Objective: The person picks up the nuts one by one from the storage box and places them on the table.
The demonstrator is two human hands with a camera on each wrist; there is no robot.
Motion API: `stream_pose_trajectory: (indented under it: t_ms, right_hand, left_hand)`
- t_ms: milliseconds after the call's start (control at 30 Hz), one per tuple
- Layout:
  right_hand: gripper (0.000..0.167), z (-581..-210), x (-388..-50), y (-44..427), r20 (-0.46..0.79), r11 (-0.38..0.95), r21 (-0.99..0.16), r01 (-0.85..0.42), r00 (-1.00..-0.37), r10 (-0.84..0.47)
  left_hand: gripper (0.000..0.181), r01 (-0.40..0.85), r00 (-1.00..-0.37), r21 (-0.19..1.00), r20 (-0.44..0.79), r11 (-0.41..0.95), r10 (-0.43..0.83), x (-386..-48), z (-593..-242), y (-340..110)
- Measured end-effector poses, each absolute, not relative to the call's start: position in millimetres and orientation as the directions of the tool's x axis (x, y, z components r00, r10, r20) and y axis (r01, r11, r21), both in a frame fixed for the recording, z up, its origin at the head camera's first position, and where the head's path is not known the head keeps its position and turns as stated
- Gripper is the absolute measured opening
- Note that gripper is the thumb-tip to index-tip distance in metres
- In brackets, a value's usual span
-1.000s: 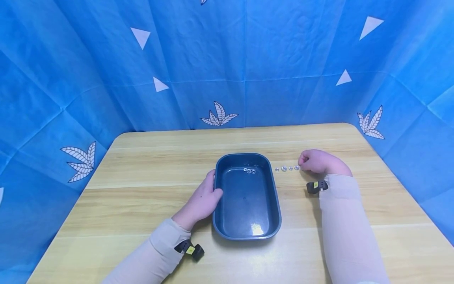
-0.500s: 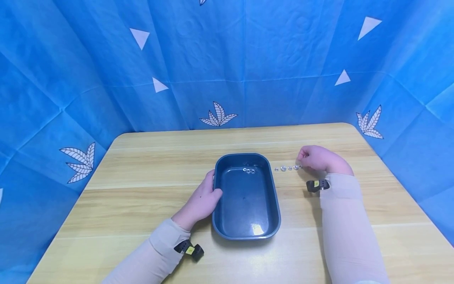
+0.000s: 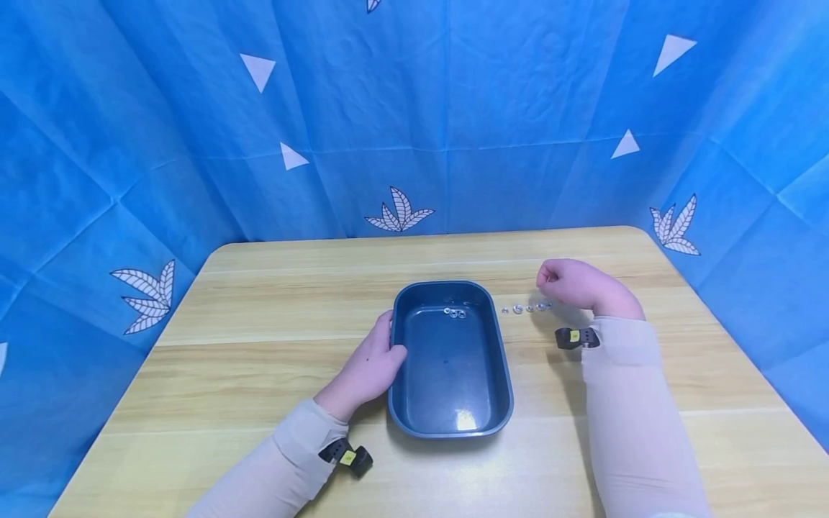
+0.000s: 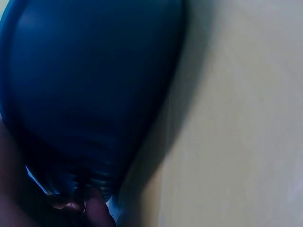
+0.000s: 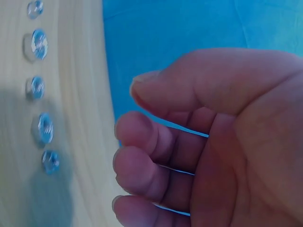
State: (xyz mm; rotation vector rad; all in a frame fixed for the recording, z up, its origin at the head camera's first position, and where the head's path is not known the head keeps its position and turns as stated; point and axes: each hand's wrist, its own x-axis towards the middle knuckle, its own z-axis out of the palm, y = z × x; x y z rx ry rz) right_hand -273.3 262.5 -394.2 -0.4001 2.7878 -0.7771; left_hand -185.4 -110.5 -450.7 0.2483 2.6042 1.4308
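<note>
Rings (image 3: 518, 309), five of them, small and shiny, laid out in a line on the pale wooden table (image 3: 278, 295), just right of the dark blue tray (image 3: 447, 388), towards its far end. Silvery and glassy-bright, with blue glints and a hole visible in the middle of the bigger ones. Alternating in size along the row: small, big, small, big, small, with narrow gaps between. From the right wrist, thick-edged and raised off the wood, partly in shade. Three more rings (image 3: 454, 313) inside the tray, close together on its floor near the far wall, too small there for finer detail. Right hand (image 3: 583, 284) raised just behind the right end of the row, fingers loosely curled, thumb tip apart from the fingertips. Left hand (image 3: 365, 363) clamped on the tray's left side, thumb over the rim, fingers around the outside. Hands well apart from each other. Black bands (image 3: 568, 339) at both wrists, pale sleeves (image 3: 628, 410), patterned blue cloth (image 3: 363, 93) behind the table.
</note>
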Motion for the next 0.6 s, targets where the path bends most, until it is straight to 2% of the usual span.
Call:
stream_pose_trajectory:
  t_ms: [600]
  right_hand:
    - [0.015,-362.6,-259.1,227.3,-0.009,0.816,-0.494,-0.300,-0.937,-0.350]
  left_hand:
    - [0.064,0.066,-0.975,0.842,-0.060,0.535,0.215,-184.7,-450.7,-109.8]
